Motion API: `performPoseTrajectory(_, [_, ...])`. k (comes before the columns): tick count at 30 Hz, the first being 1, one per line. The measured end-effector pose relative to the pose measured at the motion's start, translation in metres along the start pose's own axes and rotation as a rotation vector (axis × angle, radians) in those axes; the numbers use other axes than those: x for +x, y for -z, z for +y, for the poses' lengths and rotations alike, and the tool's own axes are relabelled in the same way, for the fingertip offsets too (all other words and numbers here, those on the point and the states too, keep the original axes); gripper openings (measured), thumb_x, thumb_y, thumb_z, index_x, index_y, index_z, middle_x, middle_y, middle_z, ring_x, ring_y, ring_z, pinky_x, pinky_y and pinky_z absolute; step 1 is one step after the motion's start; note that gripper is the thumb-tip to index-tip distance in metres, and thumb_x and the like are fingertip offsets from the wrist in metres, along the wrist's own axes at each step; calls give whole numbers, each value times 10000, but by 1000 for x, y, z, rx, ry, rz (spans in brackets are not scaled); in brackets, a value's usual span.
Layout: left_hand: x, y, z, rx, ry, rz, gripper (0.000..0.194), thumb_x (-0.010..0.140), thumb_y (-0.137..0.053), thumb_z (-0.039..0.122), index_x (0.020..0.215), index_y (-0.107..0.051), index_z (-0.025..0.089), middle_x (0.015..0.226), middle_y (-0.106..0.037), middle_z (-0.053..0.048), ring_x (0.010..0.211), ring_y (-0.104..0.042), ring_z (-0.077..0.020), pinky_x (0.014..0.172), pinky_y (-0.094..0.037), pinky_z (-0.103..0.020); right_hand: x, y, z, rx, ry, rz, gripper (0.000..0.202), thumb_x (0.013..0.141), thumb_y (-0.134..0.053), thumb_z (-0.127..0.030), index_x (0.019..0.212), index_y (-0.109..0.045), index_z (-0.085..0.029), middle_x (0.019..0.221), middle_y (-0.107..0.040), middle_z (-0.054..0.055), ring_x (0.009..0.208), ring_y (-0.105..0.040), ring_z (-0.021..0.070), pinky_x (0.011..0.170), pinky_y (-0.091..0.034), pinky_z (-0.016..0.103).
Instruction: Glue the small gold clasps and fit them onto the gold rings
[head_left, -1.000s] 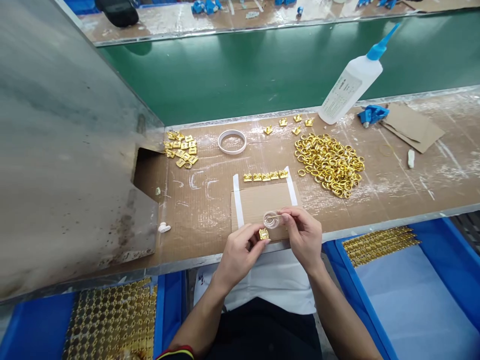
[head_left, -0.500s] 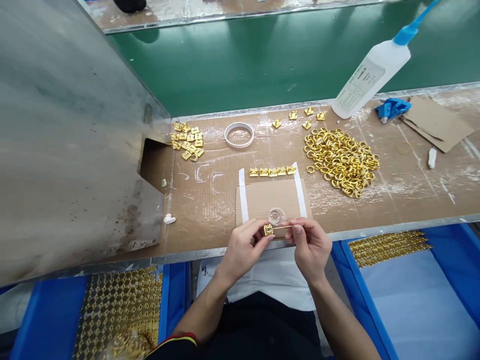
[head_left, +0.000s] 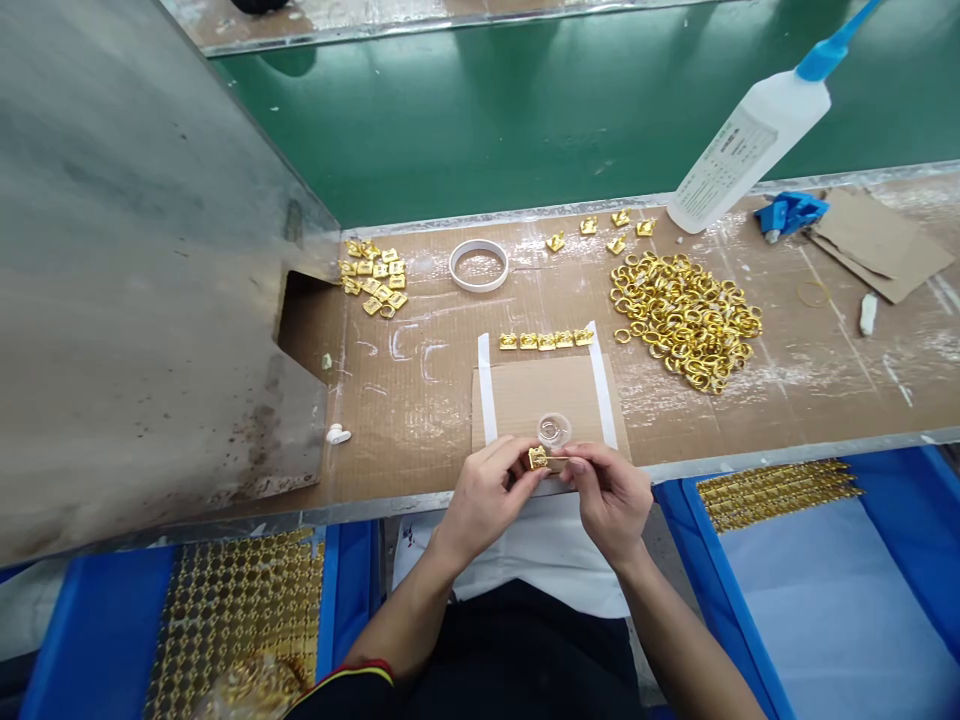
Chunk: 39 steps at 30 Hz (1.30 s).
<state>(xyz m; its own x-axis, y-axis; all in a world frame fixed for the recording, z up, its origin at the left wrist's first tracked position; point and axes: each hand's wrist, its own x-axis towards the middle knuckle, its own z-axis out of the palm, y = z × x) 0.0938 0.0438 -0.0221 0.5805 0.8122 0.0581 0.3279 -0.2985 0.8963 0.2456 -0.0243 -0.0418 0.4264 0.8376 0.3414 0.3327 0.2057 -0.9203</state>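
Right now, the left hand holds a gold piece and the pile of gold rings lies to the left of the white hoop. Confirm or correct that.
Wrong side: the head view shows the pile of gold rings to the right of the white hoop. The left hand does hold a gold piece.

Left fingers point(head_left: 529, 485) pinch a gold piece point(head_left: 538, 457); right fingers point(head_left: 589, 479) hold a thin stick point(head_left: 557, 458)

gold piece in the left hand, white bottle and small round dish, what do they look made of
Gold piece in the left hand: probably metal or a metal-look coating, shiny, from its bright glints. White bottle: likely plastic, smooth and milky, with a blue nozzle. Small round dish: clear, since cardboard shows through; plastic or glass, can't tell.
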Motion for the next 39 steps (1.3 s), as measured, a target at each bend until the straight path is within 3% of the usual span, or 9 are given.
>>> performPoseTrajectory(12, [0, -1, -1, 10, -23, 1, 188, 954, -631, 212, 1124, -702, 173, 787, -686, -21, 611, -579, -131, 619, -513, -242, 0, 0, 1, 71, 27, -13, 177, 982, -605, -142, 1015, -737, -255, 892, -794, 35, 567, -698, 150, 510, -591, 248])
performPoseTrajectory(39, [-1, -2, -4, 14, -73, 7, 185, 957, -633, 187, 1128, -686, 140, 789, -671, -20, 599, -565, -119, 601, -492, -227, -3, 4, 6, 55, 58, -46, 181, 1002, -592, -144, 1044, -737, -244, 899, -788, 33, 560, -686, 130, 517, -588, 226])
